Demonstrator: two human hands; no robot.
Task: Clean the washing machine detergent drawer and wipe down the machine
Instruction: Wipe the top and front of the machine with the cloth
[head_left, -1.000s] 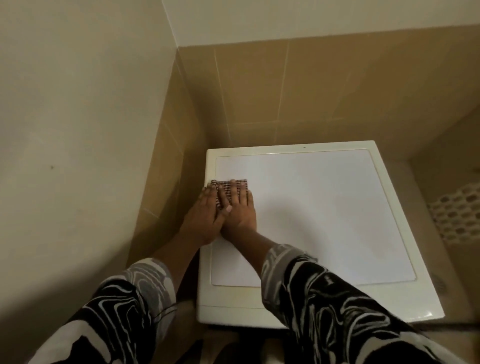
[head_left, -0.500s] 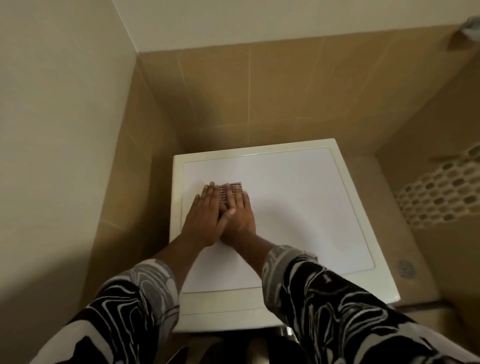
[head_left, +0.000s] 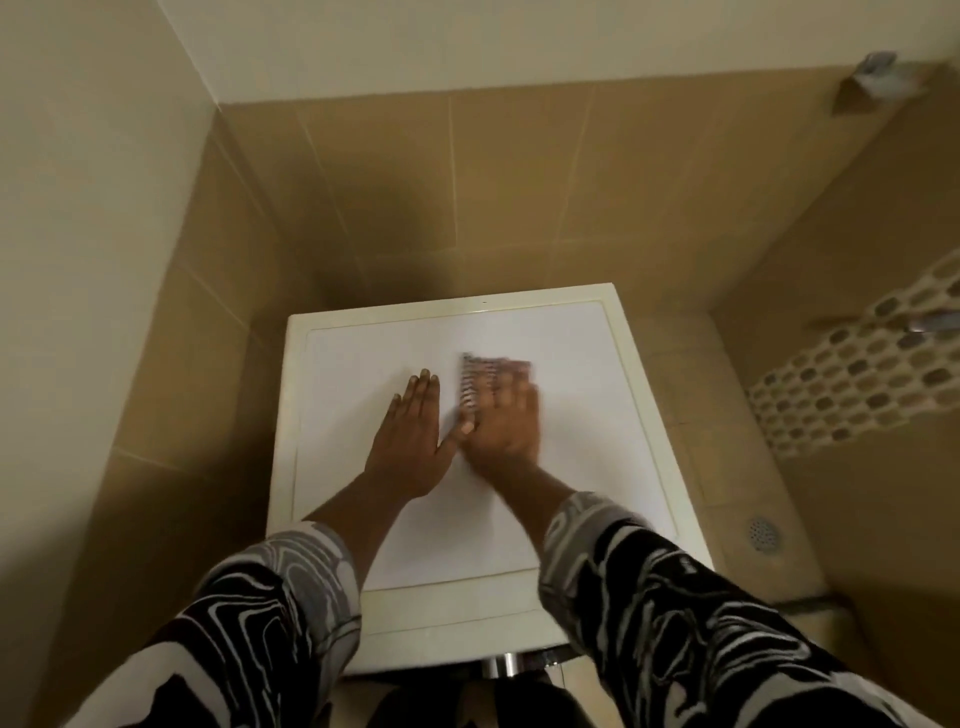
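Observation:
The white washing machine (head_left: 597, 467) stands in a tiled corner, and I look down on its flat top. A small checked cloth (head_left: 475, 379) lies on the top, right of centre. My right hand (head_left: 504, 426) presses flat on the cloth with straight fingers and is blurred by motion. My left hand (head_left: 408, 441) rests flat on the bare top just left of the cloth, fingers straight and together, no longer touching it. The detergent drawer is out of sight.
Beige tiled walls close in behind and to the left of the machine. On the right are a strip of mosaic tiles (head_left: 857, 384) and a floor drain (head_left: 762, 534). A metal fitting (head_left: 878, 78) sits high on the right wall.
My right hand has slid the cloth to the right across the top. My left hand has come off the cloth and stays flat on the machine. The camera has swung.

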